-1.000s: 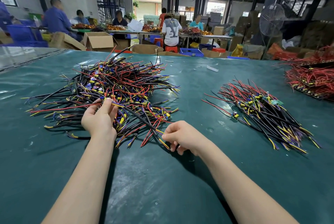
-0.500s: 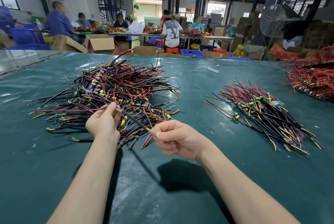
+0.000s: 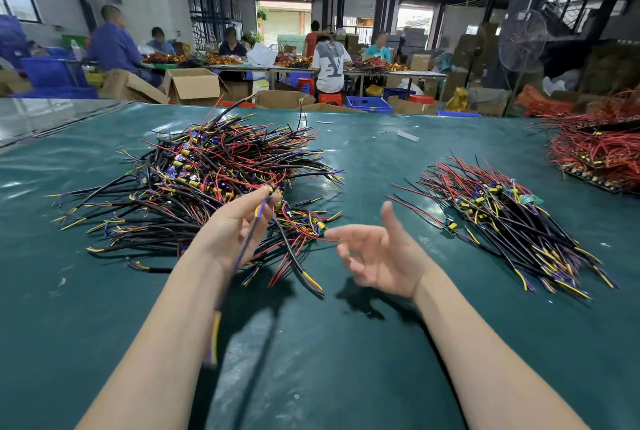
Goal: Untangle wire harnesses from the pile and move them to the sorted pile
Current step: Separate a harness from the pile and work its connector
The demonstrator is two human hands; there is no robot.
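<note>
A tangled pile of wire harnesses (image 3: 207, 187), black, red, yellow and purple, lies left of centre on the green table cover (image 3: 346, 360). The sorted pile (image 3: 502, 221) lies to the right, its wires roughly aligned. My left hand (image 3: 235, 228) is raised in front of the tangled pile and pinches one harness (image 3: 242, 256) at its upper end; the harness hangs down, blurred, over my left forearm. My right hand (image 3: 381, 253) hovers palm up between the two piles, fingers loosely spread, holding nothing.
A heap of red wires (image 3: 595, 152) sits at the table's far right edge. A small white scrap (image 3: 407, 135) lies on the cover behind the piles. Beyond the table are cardboard boxes (image 3: 194, 84), blue crates, a standing fan (image 3: 521, 41) and people at other benches.
My right hand let go of the harness end and opened, moving right. My left hand lifted the harness up out of the tangled pile, and it now swings down over my forearm.
</note>
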